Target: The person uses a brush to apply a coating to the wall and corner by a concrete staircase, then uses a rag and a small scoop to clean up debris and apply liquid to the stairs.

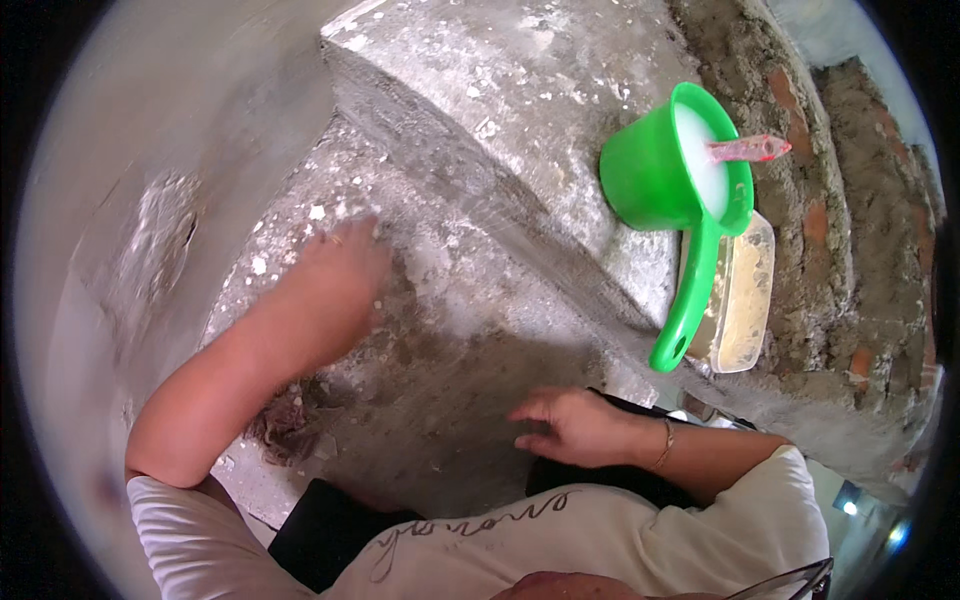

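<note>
My left hand (345, 265) reaches over a grey concrete step (440, 270) strewn with white flakes. Motion smears its fingers, so whether they hold anything does not show. Below that forearm lies a crumpled brown rag (285, 425). Nearer my body on the right, my right hand (570, 425) hangs above the step's edge, fingers and thumb apart, with nothing seen in it. A green long-handled dipper (645, 170) stands on the higher step, holding whitish liquid. Out of it leans a brush with a pinkish-red handle (750, 149); its bristles are hidden.
Partly under the dipper's handle sits a rectangular plastic container (745, 300) with pale stains. The riser (500, 205) between the steps runs diagonally. Rough brickwork with mortar (815, 230) borders the right, and a smooth grey wall (150, 150) the left.
</note>
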